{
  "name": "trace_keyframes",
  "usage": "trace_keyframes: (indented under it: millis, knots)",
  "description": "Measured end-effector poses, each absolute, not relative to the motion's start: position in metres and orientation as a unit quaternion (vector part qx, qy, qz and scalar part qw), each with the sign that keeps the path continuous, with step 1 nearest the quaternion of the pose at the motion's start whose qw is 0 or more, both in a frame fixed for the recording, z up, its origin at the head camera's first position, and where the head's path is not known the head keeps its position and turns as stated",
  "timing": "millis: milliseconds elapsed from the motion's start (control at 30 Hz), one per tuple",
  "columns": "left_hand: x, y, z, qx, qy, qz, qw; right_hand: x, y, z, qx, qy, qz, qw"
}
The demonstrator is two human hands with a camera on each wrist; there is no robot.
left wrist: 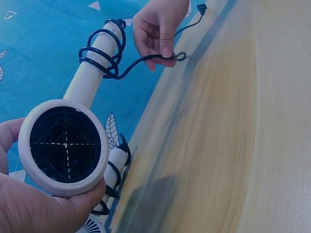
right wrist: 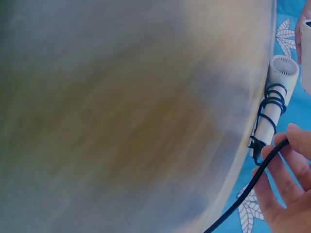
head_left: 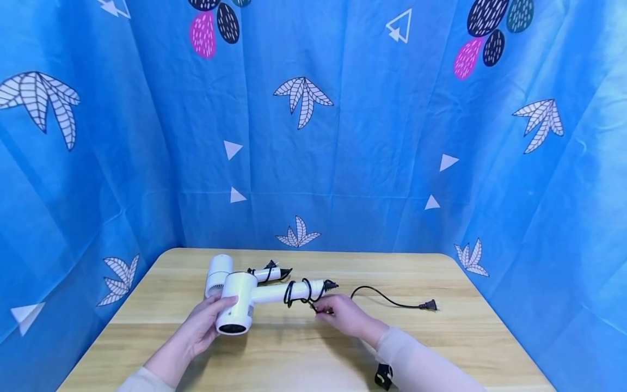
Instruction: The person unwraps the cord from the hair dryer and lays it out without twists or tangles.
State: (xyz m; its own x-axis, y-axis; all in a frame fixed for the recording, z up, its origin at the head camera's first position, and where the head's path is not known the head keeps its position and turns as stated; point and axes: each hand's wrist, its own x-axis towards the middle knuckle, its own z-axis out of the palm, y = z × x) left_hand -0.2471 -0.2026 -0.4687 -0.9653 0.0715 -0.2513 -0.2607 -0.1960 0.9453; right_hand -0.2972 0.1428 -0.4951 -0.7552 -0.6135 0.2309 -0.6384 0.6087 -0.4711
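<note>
My left hand [head_left: 203, 322] grips the barrel of a white hair dryer [head_left: 238, 299], raised over the table with its handle pointing right. A black cord [left wrist: 102, 60] is coiled several times round that handle. Further along, my right hand [head_left: 345, 314] pinches the cord between thumb and fingers, as the left wrist view also shows. Past the right hand the loose cord runs on to a black plug [head_left: 429, 305] at the right. Behind lies a second white hair dryer [head_left: 219, 270], partly hidden, with its own cord wrapped round its handle [right wrist: 266, 127].
The wooden table [head_left: 303, 359] has rounded back corners. Blue patterned cloth [head_left: 313, 163] hangs behind it and at both sides. A small black object [head_left: 383, 375] shows at the front, partly covered by the right sleeve.
</note>
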Motion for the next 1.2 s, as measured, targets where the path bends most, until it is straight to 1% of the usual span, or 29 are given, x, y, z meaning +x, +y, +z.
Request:
trace_keyframes:
  millis: [433, 833, 1000, 1200]
  knots:
    - [-0.248, -0.201, -0.463, -0.071, 0.626, 0.769, 0.107, -0.294, 0.145, -0.488, 0.38, -0.885, 0.267, 0.03]
    - [-0.249, -0.199, -0.465, -0.082, 0.621, 0.772, 0.104, -0.276, 0.146, -0.474, 0.426, -0.871, 0.24, 0.054]
    - [-0.249, -0.199, -0.466, -0.085, 0.623, 0.771, 0.101, -0.268, 0.145, -0.465, 0.414, -0.878, 0.236, 0.05]
    - [-0.248, -0.198, -0.467, -0.091, 0.626, 0.768, 0.1, -0.261, 0.147, -0.45, 0.426, -0.872, 0.229, 0.078]
